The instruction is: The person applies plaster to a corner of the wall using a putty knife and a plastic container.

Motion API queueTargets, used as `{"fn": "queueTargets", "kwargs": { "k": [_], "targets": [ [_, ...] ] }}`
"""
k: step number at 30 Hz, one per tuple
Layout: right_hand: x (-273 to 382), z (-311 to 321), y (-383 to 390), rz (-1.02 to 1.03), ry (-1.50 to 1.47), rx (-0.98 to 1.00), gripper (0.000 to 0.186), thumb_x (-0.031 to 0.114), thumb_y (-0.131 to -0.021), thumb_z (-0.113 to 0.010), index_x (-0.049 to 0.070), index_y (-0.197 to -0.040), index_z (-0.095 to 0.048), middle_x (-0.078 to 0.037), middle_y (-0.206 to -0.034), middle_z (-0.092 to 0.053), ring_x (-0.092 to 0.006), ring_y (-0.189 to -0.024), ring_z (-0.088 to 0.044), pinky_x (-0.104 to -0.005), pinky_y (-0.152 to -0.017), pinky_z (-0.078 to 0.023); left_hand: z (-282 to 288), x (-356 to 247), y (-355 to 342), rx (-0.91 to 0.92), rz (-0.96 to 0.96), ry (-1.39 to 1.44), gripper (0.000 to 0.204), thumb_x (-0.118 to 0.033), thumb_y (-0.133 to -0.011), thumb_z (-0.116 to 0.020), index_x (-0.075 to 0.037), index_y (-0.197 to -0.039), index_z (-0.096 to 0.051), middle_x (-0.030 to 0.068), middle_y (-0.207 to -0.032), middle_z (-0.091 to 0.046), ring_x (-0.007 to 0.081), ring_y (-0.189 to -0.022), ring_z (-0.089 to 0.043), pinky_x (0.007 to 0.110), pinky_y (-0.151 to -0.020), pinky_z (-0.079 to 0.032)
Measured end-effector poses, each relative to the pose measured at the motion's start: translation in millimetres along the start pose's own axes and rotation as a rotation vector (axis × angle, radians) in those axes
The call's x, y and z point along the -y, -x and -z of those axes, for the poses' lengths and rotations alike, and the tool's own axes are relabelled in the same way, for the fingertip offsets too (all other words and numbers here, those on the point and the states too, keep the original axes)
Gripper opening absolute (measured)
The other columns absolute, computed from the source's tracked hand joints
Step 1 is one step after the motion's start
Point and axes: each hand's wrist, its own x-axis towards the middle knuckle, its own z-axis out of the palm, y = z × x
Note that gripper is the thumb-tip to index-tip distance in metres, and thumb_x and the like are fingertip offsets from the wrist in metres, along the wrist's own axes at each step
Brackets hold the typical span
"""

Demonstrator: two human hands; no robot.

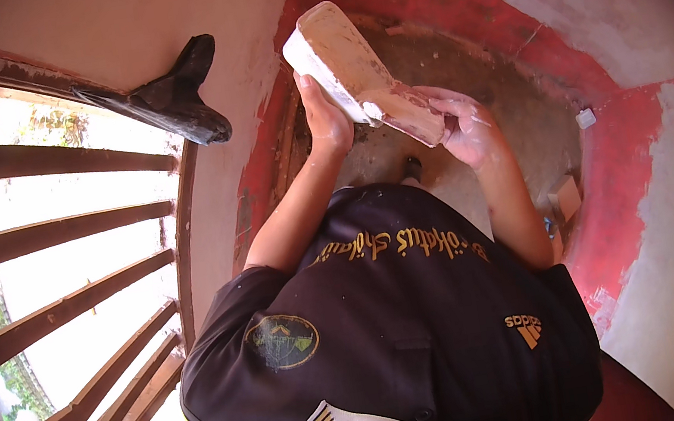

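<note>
Near the top centre, a pale, rectangular container (326, 47) smeared with dried paint or plaster is tilted in my left hand (323, 117), which grips its left side with the thumb along it. My right hand (460, 127), spotted with white, holds a flat, pinkish, coated piece (414, 116), perhaps a scraper, against the container's lower right end. I cannot make out exactly where the two pieces meet. Both forearms come up past my dark shirt (378, 309).
A barred window (53, 231) fills the left, with a black plastic-like object (181, 103) hanging by its top. Walls with a rough red band (618, 168) surround a dirty floor (471, 60). A small white piece (585, 118) and a pale block (564, 198) lie at the right.
</note>
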Motion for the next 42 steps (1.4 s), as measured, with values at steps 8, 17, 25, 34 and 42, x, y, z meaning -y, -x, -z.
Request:
{"fn": "queueTargets", "kwargs": {
  "k": [8,17,25,34,42],
  "targets": [
    [0.2,16.8,4.6,0.072,-0.270,0.199,0.045,0.006,-0.093,-0.049,-0.011,-0.134,-0.046,-0.019,-0.132,-0.057,-0.0250,-0.118,-0.059,-0.0367,-0.098,-0.049,-15.8,-16.8,7.5,-0.122,0.154,0.182,0.061,-0.050,-0.104,-0.019,-0.010,-0.149,-0.028,0.0120,-0.147,-0.040,0.0323,-0.134,-0.041,0.046,-0.111,-0.035],
    [2.2,-10.6,2.3,0.517,0.025,-0.100,0.037,0.012,-0.098,-0.055,0.000,-0.132,-0.049,-0.006,-0.115,-0.064,-0.0147,-0.101,-0.060,-0.0336,-0.083,-0.050,-35.0,-51.4,9.0,0.055,0.575,0.558,0.051,-0.048,-0.101,-0.028,-0.017,-0.138,-0.045,0.0095,-0.139,-0.050,0.0343,-0.127,-0.047,0.060,-0.101,-0.038],
    [-0.6,-4.1,-5.5,0.765,0.058,-0.191,0.034,0.009,-0.097,-0.056,0.003,-0.130,-0.048,-0.006,-0.118,-0.061,-0.0142,-0.101,-0.057,-0.0318,-0.078,-0.046,-23.6,-45.0,4.6,0.093,0.648,0.687,0.061,-0.058,-0.100,-0.019,-0.020,-0.141,-0.042,0.0085,-0.142,-0.047,0.0356,-0.129,-0.045,0.062,-0.102,-0.037],
    [-3.5,-13.3,1.1,0.784,0.040,-0.222,0.034,0.010,-0.098,-0.056,0.002,-0.130,-0.047,-0.006,-0.113,-0.061,-0.0128,-0.098,-0.057,-0.0299,-0.076,-0.046,-29.6,-45.8,5.3,0.081,0.520,0.529,0.066,-0.062,-0.099,-0.015,-0.019,-0.144,-0.037,0.0098,-0.145,-0.044,0.0368,-0.131,-0.043,0.061,-0.102,-0.037],
    [-4.7,-20.1,6.6,0.860,0.089,-0.253,0.034,0.007,-0.098,-0.054,-0.001,-0.129,-0.045,-0.009,-0.111,-0.062,-0.0142,-0.094,-0.059,-0.0313,-0.073,-0.052,-37.0,-47.7,7.1,-0.012,0.410,0.489,0.054,-0.052,-0.100,-0.030,-0.016,-0.138,-0.044,0.0080,-0.135,-0.051,0.0334,-0.123,-0.049,0.058,-0.100,-0.041]
  ]
}}
